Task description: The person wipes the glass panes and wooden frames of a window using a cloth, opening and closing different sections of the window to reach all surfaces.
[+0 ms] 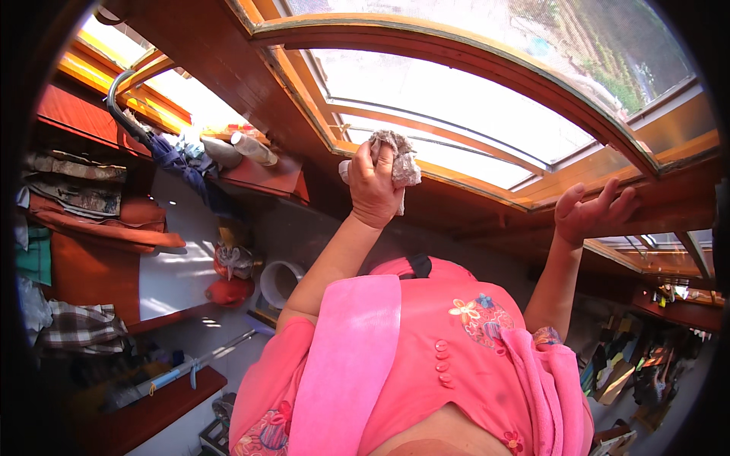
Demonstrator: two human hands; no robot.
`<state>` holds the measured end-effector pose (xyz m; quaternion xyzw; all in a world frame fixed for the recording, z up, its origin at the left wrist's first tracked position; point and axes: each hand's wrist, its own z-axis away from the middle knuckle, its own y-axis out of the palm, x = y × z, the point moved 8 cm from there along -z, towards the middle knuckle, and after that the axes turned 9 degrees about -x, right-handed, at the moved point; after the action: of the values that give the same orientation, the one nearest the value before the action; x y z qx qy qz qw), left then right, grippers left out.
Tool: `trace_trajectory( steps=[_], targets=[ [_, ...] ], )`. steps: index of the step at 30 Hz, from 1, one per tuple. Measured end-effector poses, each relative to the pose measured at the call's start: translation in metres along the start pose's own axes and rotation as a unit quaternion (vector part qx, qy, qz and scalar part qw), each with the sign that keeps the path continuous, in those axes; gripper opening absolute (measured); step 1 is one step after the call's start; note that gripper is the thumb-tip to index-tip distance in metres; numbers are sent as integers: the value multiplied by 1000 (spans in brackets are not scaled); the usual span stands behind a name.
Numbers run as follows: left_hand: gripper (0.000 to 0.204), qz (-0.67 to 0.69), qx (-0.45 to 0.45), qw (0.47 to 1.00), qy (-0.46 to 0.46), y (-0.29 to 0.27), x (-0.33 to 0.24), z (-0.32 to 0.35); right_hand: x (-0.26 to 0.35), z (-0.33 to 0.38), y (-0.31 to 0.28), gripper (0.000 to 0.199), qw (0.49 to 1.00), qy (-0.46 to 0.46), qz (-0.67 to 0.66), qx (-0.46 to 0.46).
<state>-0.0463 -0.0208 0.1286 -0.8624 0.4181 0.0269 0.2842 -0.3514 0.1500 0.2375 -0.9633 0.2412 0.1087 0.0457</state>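
My left hand (371, 190) is closed around a crumpled grey-white cloth (405, 169), which bulges out past my fingers. Hand and cloth are up by the lower left corner of a wooden window frame (441, 171). Bright light comes through the window's glass (449, 87) just beyond them. Over on the right, my right hand (585, 214) is raised with its fingers apart and slightly curled, holding nothing. It is at the reddish-brown wood under the frame's right end; whether it touches the wood I cannot tell.
An open screened sash (593, 45) fills the upper right. On the left, a ledge (266, 178) bears a plastic bottle (253, 148) and cloths. Folded fabrics (84, 182), a white bucket (280, 283) and a blue-handled pole (194, 365) are lower left. Various items hang (646, 361) lower right.
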Motion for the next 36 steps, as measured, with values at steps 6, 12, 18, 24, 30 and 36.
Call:
trace_trajectory(
  steps=[6,12,18,24,30,36],
  targets=[
    [70,-43,-153,987,35,-44,9,-81,3,0,-1,56,1000,-5,2,2],
    [61,-31,-17,999,35,-11,8,-16,4,-4,-1,56,1000,-5,-6,-1],
    [62,-28,-29,998,51,-26,1,-48,2,0,0,56,1000,-8,-1,1],
    [61,-26,-76,994,77,-36,-5,-60,1,1,-1,56,1000,-9,3,-7],
    [49,-65,-31,995,66,-16,25,-13,2,-1,0,57,1000,-1,-4,14],
    [49,-32,-78,991,107,-40,-6,-71,1,1,0,57,1000,-1,-4,5]
  ],
)
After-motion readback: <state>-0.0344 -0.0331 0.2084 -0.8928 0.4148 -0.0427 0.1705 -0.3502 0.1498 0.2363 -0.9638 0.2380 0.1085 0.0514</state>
